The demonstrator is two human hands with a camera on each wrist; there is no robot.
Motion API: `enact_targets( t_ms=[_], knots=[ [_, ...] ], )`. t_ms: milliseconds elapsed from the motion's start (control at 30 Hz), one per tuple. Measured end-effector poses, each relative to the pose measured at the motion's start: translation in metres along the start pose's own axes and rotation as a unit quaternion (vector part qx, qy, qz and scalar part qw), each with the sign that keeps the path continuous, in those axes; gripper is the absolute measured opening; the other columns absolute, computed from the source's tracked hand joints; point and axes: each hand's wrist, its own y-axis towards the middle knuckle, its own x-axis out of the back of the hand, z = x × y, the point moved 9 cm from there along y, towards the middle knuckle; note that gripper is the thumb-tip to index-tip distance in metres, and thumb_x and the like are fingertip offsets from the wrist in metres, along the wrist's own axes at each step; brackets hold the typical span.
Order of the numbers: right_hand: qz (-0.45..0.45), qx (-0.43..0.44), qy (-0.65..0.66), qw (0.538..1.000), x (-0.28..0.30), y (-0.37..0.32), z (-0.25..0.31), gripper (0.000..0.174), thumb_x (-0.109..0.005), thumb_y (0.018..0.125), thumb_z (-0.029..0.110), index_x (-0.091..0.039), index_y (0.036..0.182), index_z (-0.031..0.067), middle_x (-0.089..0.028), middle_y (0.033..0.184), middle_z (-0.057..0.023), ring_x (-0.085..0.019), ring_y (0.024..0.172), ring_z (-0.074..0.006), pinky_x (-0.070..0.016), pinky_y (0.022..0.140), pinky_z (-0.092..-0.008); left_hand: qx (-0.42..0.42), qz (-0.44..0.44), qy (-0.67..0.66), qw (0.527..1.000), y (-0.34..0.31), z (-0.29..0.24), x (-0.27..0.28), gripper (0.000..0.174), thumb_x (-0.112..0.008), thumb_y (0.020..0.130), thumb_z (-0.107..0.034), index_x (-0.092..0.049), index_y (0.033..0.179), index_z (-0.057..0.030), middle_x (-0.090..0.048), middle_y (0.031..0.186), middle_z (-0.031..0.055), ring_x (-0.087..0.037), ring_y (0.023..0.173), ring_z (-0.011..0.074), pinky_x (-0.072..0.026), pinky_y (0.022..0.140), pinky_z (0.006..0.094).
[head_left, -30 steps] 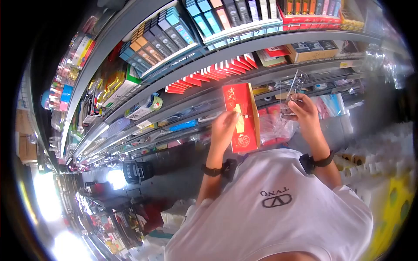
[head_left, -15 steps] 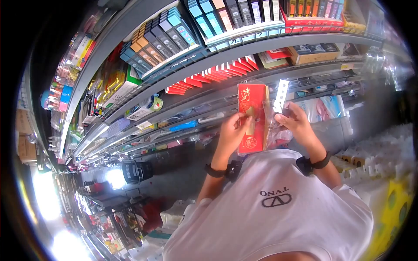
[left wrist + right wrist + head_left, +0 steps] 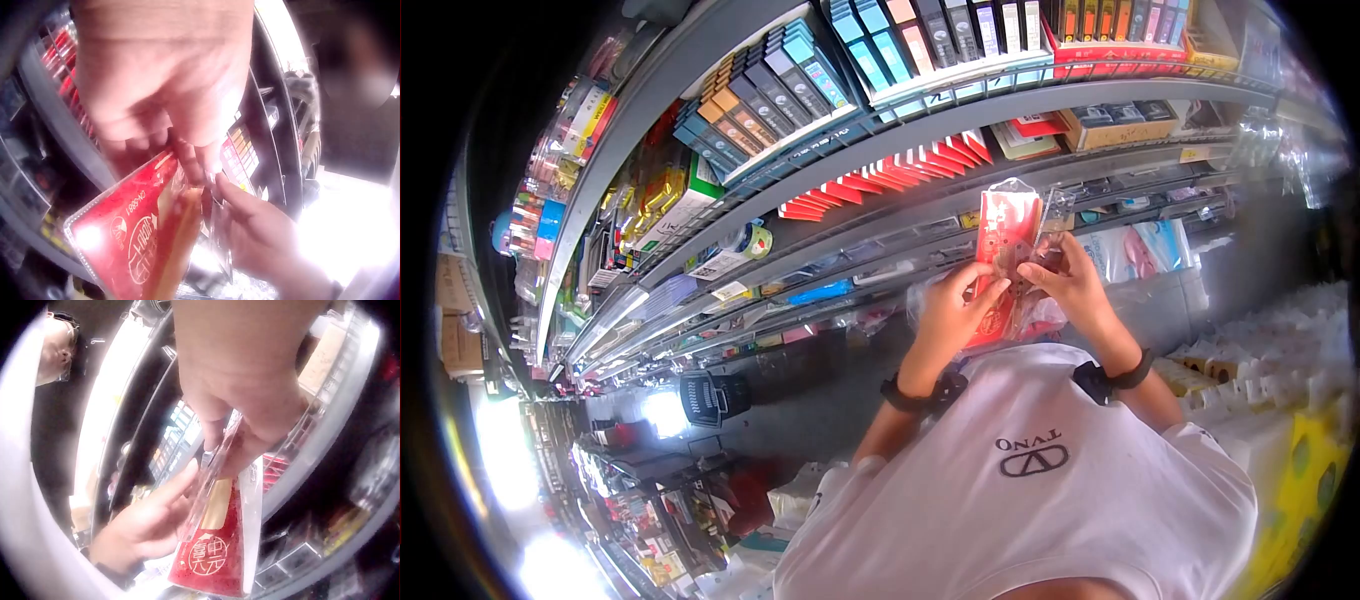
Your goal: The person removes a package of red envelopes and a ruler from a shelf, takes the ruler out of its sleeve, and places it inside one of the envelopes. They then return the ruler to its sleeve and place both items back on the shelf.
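Left hand: fingers curled, pinching left edge of red packet. Right hand: fingertips pinching clear plastic sleeve at packet's right side. Packet upright between hands, shelves just beyond.

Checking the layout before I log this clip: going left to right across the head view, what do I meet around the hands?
Left hand → red packet → right hand → yellow packs by the right edge, lower down.

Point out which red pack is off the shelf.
The clear-wrapped red pack, pinched between left hand and right hand; the other red packs stand shelved in a row.
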Motion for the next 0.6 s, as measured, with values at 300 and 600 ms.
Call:
enact_targets(
  t_ms=[300, 600],
  knots=[
    [0.022, 0.055, -0.007, 0.998, 0.0, 0.0, 0.006, 0.026, -0.075, 0.089, 0.003, -0.053, 0.102, 0.0038, -0.064, 0.09, -0.0012, -0.066, 0.087, -0.0109, -0.0544, 0.075, -0.0256, 0.047, -0.016, -0.071, 0.996, 0.0, 0.009, 0.003, 0.018, -0.072, 0.093, -0.013, -0.068, 0.104, 0.0007, -0.068, 0.091, -0.0002, -0.059, 0.084, 0.0031, -0.0475, 0.074, 0.0209],
    [-0.053, 0.101, -0.015, 0.993, 0.037, -0.004, 0.025, 0.024, -0.072, 0.089, 0.001, -0.057, 0.107, 0.0032, -0.067, 0.092, -0.0025, -0.069, 0.087, -0.0124, -0.0545, 0.075, -0.0247, 0.073, -0.12, -0.119, 0.983, -0.005, 0.034, 0.05, 0.024, -0.069, 0.097, -0.019, -0.067, 0.106, 0.0031, -0.068, 0.094, 0.0, -0.06, 0.086, 0.0042, -0.0478, 0.077, 0.0208]
  ],
)
